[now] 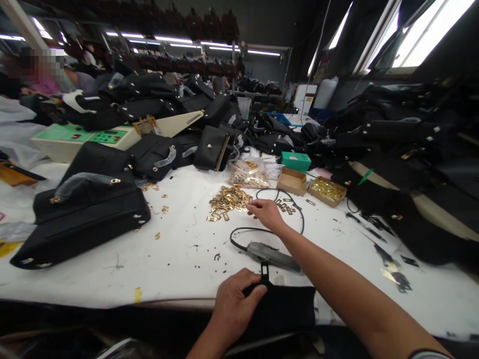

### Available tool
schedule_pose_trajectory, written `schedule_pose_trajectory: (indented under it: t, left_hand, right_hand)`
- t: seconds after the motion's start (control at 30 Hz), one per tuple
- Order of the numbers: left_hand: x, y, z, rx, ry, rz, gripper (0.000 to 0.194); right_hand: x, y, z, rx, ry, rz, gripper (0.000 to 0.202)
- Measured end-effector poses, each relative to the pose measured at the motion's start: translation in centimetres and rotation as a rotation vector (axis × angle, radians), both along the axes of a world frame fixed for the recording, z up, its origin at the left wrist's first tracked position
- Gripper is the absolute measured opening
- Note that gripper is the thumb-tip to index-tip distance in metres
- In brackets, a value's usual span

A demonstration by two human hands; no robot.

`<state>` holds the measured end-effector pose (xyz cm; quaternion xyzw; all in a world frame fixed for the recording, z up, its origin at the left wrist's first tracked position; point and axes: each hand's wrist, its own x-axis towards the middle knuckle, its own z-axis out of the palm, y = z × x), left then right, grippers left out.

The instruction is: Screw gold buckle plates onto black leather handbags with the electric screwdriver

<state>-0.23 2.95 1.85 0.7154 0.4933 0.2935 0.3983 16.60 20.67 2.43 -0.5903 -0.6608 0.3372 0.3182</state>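
Left hand [235,305], near the table's front edge: thumb and curled fingers clamp the top of a black leather piece [284,306], just beside its projecting tab with a rectangular opening. Right hand [266,213], arm extended across the white tabletop [179,264]: fingers bent and drawn close together at the right edge of a pile of gold-toned metal frames [229,200]; whether a frame is pinched between the fingertips cannot be told. A gray corded power tool [271,255] lies between the hands, partly behind the right forearm. An open cardboard box [292,181] stands beyond the right hand.
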Motion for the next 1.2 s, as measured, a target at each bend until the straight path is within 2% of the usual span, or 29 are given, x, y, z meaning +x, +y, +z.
schedule_pose_trajectory:
  t: [0.13, 0.23, 0.37, 0.47, 0.63, 0.9, 1.2]
  left_hand:
    - [0.3, 0.5, 0.6, -0.014, 0.028, -0.014, 0.018]
    - [0.8, 0.5, 1.1, 0.014, 0.113, -0.013, 0.027]
    - [1.4, 0.4, 1.4, 0.033, 0.175, 0.005, 0.031]
    - [1.9, 0.3, 1.5, 0.044, 0.14, 0.064, 0.028]
    - [2.9, 0.3, 1.5, -0.022, 0.067, 0.17, 0.033]
    - [3.8, 0.4, 0.4, -0.019, -0.063, 0.182, 0.037]
    - [4.0, 0.8, 0.2, -0.03, -0.142, 0.189, 0.033]
  right_hand:
    - [2.4, -5.5, 2.7, -0.161, 0.367, -0.011, 0.026]
    - [4.4, -9.6, 4.1, -0.168, 0.325, 0.029, 0.026]
    - [5.9, -13.7, 4.0, -0.194, 0.266, 0.076, 0.025]
    - [6.0, -15.3, 3.5, -0.216, 0.295, 0.102, 0.027]
    - [5.9, -15.9, 3.2, -0.184, 0.304, 0.106, 0.027]
    - [5.3, -15.1, 3.4, -0.11, 0.172, 0.073, 0.022]
    - [4.8, -14.8, 3.3, -0.154, 0.232, 0.104, 0.025]
